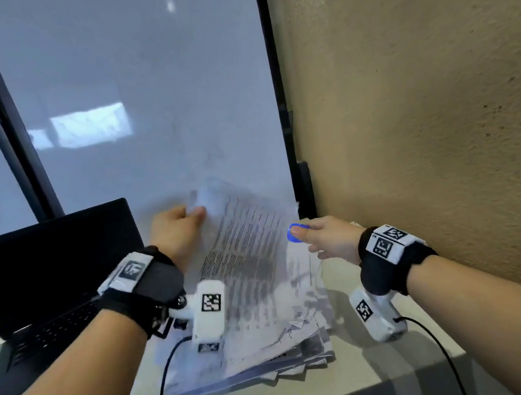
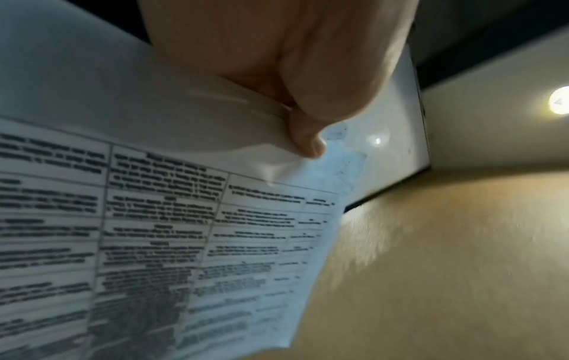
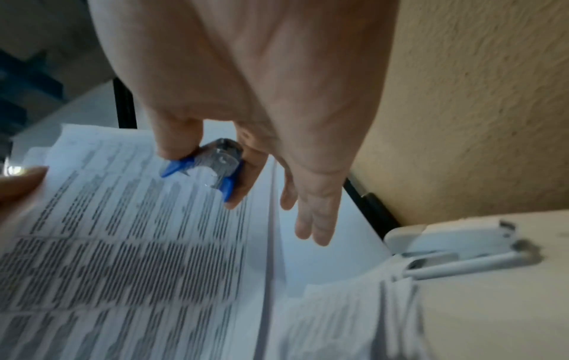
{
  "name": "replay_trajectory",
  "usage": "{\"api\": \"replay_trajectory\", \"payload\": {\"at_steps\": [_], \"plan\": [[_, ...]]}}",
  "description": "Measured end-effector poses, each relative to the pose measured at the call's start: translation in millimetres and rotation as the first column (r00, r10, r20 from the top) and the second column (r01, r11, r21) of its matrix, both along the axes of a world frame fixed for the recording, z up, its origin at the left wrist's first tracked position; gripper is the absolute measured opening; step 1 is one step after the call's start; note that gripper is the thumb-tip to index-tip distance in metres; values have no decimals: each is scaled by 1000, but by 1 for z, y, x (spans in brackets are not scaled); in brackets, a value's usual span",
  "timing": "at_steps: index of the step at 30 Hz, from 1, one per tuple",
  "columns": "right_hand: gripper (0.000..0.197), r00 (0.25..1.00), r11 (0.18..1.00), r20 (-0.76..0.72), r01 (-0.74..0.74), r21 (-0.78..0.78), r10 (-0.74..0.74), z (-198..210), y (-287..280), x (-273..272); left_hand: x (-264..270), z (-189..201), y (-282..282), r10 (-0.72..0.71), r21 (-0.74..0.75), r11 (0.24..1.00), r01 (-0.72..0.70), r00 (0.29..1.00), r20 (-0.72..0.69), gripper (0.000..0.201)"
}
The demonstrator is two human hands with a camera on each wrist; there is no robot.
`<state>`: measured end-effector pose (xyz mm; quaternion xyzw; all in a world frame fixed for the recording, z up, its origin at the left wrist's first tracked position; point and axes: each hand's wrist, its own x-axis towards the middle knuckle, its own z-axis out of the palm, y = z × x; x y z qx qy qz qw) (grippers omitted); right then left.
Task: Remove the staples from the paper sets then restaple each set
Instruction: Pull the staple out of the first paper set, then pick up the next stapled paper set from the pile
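Table [image 1: 381, 376]: papers [image 1: 269, 365], stapler [image 3: 455, 241], laptop [image 1: 47, 281].

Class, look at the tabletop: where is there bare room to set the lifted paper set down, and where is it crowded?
Bare table shows in front of the paper pile and to its right, near the beige wall. The back right corner holds the white stapler. The laptop fills the left, the pile the middle.

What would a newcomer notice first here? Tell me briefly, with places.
The printed paper set stands out first: the left hand pinches its top corner and lifts it above the messy stack of papers on the table. Just right of the sheet, the right hand pinches a small blue staple remover. A white stapler lies on the table by the tan wall, and an open black laptop sits at the left.
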<state>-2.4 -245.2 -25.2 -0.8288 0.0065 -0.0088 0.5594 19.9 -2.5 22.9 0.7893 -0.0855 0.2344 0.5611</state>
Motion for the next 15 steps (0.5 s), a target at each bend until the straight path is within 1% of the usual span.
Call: {"api": "replay_trajectory", "payload": {"at_steps": [2, 3, 4, 5, 6, 7, 8, 9, 10, 11, 12, 13, 15], "plan": [[41, 996, 981, -21, -80, 174, 85, 8, 12, -3, -7, 14, 18, -14, -154, 988, 21, 999, 44, 32], [45, 993, 960, -11, -115, 255, 122, 13, 18, -7, -10, 20, 26, -28, -214, 976, 41, 998, 62, 33], [54, 990, 932, 20, -137, 336, 138, 19, 24, -8, -12, 26, 34, -29, -246, 968, 48, 996, 82, 32], [58, 989, 914, 71, -146, 378, 128, 26, 31, -10, -14, 31, 41, -1, -245, 969, 26, 995, 101, 32], [52, 982, 910, 155, -157, 384, 105, 33, 39, -11, -15, 36, 47, 36, -245, 969, -3, 991, 132, 34], [36, 961, 924, 267, -159, 348, 65, 41, 47, -15, -17, 41, 51, 79, -262, 965, -33, 982, 170, 35], [23, 923, 948, 384, -131, 292, 9, 47, 55, -17, -19, 45, 52, 114, -278, 959, -49, 968, 223, 35], [16, 871, 970, 491, -95, 222, -27, 51, 61, -18, -20, 47, 52, 159, -279, 957, -75, 944, 290, 32], [15, 813, 984, 581, -71, 162, -37, 54, 67, -20, -22, 49, 49, 178, -263, 961, -89, 925, 335, 24], [16, 778, 993, 628, -46, 113, -35, 53, 72, -20, -24, 47, 44, 186, -232, 967, -109, 920, 343, 13], [17, 760, 997, 649, -35, 68, -18, 49, 77, -22, -24, 40, 39, 185, -203, 971, -124, 930, 318, 21], [20, 773, 999, 634, -29, 13, 15, 40, 81, -21, -24, 31, 35, 168, -169, 978, -124, 945, 281, 35], [34, 847, 994, 526, -35, -100, 83, 15, 81, -13, -25, 8, 28, 124, -117, 987, -107, 981, 147, 52]]}}
